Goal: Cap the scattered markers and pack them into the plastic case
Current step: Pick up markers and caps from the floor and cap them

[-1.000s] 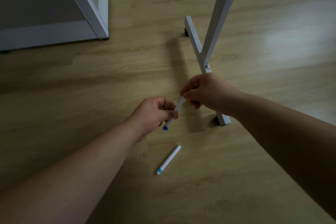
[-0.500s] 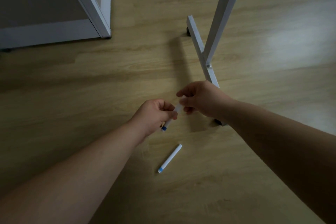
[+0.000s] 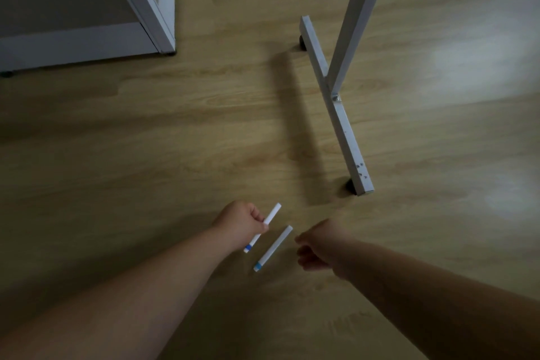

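From the head view, the left hand (image 3: 241,221) is clenched around a white marker (image 3: 264,226) with a blue end. The right hand (image 3: 314,248), fingers loosely curled and holding nothing, hangs just beside a second marker (image 3: 273,248) lying on the wooden floor (image 3: 175,140).

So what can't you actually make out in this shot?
- Plastic case: not in the head view at all.
- Right hand: its fingers curl under, hidden by the hand's own back, so anything it holds is unseen.
- Marker in the left hand: its middle is covered by the fingers.
- Both markers, including the one on the floor: too small and dim to tell whether capped.
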Tool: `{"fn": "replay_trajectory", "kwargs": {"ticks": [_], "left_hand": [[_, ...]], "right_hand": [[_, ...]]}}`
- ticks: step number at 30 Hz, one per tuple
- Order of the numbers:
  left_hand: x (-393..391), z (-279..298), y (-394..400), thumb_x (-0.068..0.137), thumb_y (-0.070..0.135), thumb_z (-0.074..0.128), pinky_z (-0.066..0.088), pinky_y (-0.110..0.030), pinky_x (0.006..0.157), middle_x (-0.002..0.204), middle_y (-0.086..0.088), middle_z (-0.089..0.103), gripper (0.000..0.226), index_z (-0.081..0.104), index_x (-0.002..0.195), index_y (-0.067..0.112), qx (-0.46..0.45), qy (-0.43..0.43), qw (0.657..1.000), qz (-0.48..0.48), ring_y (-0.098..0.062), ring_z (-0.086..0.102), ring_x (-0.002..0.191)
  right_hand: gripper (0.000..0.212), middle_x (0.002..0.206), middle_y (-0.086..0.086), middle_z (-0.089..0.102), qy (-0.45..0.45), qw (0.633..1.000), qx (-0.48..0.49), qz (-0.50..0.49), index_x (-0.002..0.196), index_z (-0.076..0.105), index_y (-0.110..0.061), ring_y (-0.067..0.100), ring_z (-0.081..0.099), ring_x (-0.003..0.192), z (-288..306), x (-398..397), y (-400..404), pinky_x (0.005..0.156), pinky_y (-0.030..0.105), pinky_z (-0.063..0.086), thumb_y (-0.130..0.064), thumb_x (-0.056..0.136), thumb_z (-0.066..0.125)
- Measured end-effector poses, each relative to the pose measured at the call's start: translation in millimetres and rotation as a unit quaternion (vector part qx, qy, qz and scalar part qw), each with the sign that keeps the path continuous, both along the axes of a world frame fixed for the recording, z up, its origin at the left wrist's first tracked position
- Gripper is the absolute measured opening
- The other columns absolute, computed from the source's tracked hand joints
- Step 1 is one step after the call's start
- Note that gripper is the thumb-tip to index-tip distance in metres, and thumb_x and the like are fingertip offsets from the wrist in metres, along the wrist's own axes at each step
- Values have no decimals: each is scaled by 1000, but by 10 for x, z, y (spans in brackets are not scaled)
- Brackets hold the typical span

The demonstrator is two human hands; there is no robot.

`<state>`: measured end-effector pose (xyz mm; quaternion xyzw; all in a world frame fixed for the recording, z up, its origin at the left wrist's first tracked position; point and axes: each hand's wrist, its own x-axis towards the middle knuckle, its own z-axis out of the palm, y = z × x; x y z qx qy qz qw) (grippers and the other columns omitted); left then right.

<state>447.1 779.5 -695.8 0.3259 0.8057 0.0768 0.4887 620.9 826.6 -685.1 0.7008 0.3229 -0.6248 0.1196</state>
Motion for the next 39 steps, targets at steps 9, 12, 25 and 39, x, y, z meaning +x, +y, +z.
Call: {"fn": "replay_trajectory", "kwargs": {"ticks": [9,12,25,39], "left_hand": [[131,-106,-128,82,23,77,56,-31,66,83,-4,72,12,66,78,22,-40,-10,999,3,-17,68,76],[173,-121,-158,85,20,74,56,-28,60,83,-7,74,8,68,84,16,-38,-50,997,39,-21,71,75],[235,-3,-136,93,13,64,61,-44,82,99,-12,75,13,64,105,7,-25,-239,950,199,-26,74,90],[-253,630,36,95,-1,57,59,-31,55,84,-13,70,11,58,105,6,106,-242,930,254,-21,71,62]], "right_hand": [[16,100,21,71,36,998,-28,-39,105,64,4,28,72,88,-117,-154,-114,75,36,61,-4,93,57],[17,104,21,71,53,997,-35,-50,106,65,4,29,71,97,-152,-193,-136,82,36,60,-3,93,56],[21,90,10,76,50,998,6,-41,98,69,-5,20,74,80,-163,-137,-9,71,32,60,-16,82,76],[19,97,20,73,148,982,119,0,100,68,4,23,72,80,757,-177,456,66,28,61,-9,87,71]]}}
